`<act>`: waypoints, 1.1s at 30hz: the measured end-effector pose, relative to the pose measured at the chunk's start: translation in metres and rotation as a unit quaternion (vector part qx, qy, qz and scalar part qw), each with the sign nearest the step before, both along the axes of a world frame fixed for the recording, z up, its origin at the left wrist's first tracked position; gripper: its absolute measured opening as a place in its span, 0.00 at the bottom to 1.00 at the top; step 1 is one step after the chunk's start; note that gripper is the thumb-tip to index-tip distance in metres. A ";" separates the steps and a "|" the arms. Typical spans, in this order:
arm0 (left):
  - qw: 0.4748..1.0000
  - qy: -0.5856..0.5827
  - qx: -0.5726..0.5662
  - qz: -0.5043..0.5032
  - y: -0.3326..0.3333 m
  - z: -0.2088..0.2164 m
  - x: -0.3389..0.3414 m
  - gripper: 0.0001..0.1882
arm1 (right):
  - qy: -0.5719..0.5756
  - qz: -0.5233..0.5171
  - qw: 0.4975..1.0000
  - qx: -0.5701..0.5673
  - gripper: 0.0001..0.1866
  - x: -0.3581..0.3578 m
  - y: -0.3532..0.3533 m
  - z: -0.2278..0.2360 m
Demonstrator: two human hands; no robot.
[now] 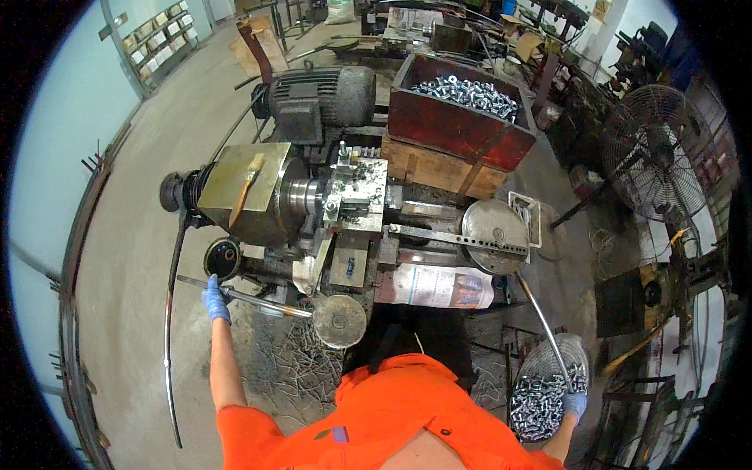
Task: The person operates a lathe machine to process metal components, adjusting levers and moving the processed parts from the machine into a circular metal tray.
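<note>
My left hand [215, 301], in a blue glove, is closed around a long metal bar [270, 304] at the left front of a lathe-like machine. The bar runs toward a round metal disc [339, 321], and a dark round cup [222, 258] sits just beyond my fingers. To the right, my right hand [575, 404], also gloved in blue, is closed at the lower end of a slanting metal rod [546, 327]. That rod reaches up toward a larger round plate [495, 235]. Beneath it is a basket [540, 356] of shiny metal fittings [536, 411], beside my right hand.
A brush [247, 188] lies on the machine's headstock cover [258, 160], in front of a motor [329, 94]. A red bin [462, 129] of metal fittings rests on a wooden crate [439, 168]. Printed paper [415, 286] covers the machine's front. A fan [658, 153] stands right.
</note>
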State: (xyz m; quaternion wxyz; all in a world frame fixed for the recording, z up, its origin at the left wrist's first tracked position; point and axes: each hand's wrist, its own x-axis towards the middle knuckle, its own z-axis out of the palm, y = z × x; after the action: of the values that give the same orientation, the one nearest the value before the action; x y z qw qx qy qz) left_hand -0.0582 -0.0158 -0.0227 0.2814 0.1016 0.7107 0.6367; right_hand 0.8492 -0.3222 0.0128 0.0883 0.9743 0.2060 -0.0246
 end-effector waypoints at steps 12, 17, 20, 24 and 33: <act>1.000 -0.009 0.007 0.012 0.006 -0.009 -0.004 0.16 | 0.000 -0.011 1.000 0.010 0.26 -0.021 0.002 0.009; 1.000 0.017 -0.013 0.008 0.003 -0.020 -0.014 0.16 | -0.017 -0.001 1.000 0.001 0.21 -0.022 0.000 0.008; 0.999 0.025 -0.029 0.004 0.003 -0.026 -0.022 0.17 | -0.007 -0.004 1.000 0.005 0.17 -0.016 -0.005 -0.001; 1.000 0.006 -0.010 0.017 0.006 -0.013 -0.005 0.15 | 0.000 -0.016 1.000 0.017 0.14 -0.013 -0.010 -0.006; 1.000 0.009 0.002 0.011 0.002 -0.008 0.000 0.15 | 0.004 -0.024 1.000 0.018 0.16 -0.022 -0.011 -0.002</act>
State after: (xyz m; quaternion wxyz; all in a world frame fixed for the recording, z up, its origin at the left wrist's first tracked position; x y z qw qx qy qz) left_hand -0.0584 -0.0143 -0.0302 0.2678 0.0998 0.7131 0.6401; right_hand 0.8270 -0.3332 0.0109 0.0689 0.9802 0.1837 -0.0269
